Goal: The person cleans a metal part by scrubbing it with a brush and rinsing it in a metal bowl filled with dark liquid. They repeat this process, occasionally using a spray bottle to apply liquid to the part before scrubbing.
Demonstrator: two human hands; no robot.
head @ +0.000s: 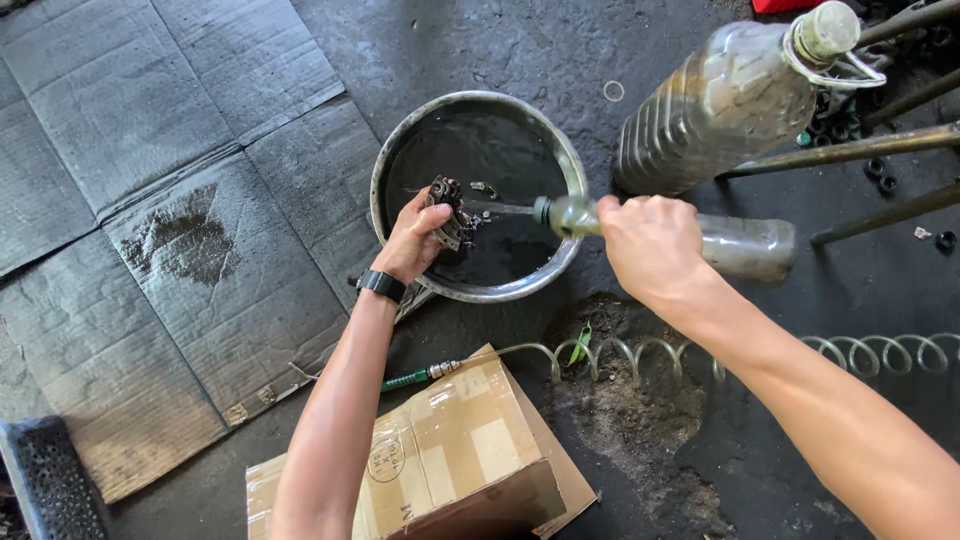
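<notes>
My left hand [415,240] holds a small greasy metal part [447,208] over a round metal basin [392,162] of dark liquid. A black band sits on that wrist. My right hand [650,245] grips a small clear plastic bottle [745,245] lying sideways, its neck [560,213] pointing left toward the part, with a thin stream or nozzle reaching across the basin.
A large dirty plastic bottle [725,105] stands right of the basin. Flattened cardboard sheets [170,200] cover the floor at left. A cardboard box [450,455] sits near me, with a coiled air hose [640,355] behind it. Metal rods [850,150] and small black rings lie at right.
</notes>
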